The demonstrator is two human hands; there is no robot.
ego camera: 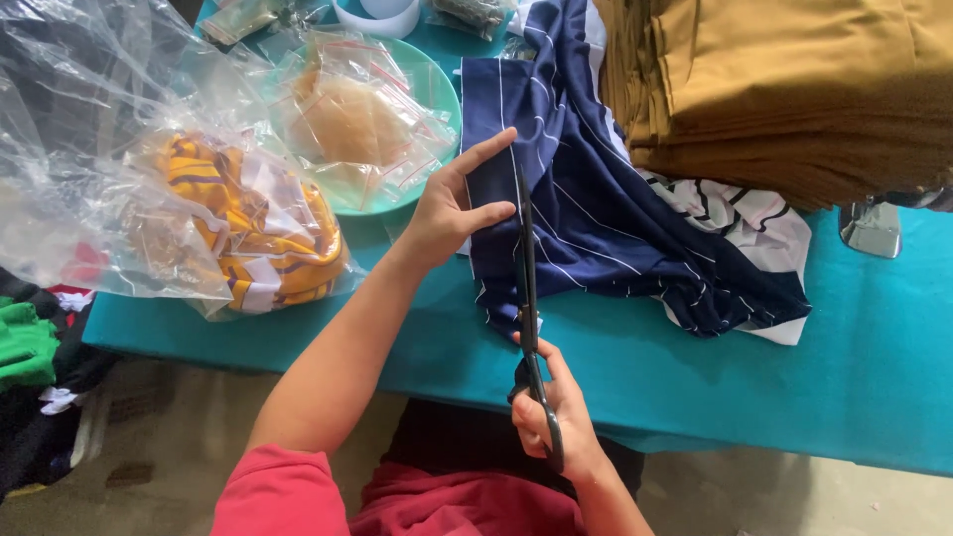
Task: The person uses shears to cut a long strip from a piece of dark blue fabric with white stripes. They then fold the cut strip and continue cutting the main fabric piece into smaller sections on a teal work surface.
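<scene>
Red short-sleeved shirt (298,496), dark trousers, both forearms bare

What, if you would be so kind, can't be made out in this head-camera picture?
- Scissors handles: wrapped by the right hand.
- Navy striped cloth under the left hand: its top end is covered by the stack of brown fabric.
- Small zip bags on the green plate: contents blurred.

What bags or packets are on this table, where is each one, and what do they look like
Clear plastic bag: left of left hand, crumpled, holding yellow, purple and white striped cloth.
Small zip bags: piled on green plate, clear with red seal strips.
Loose clear bags: far left, empty-looking.
</scene>
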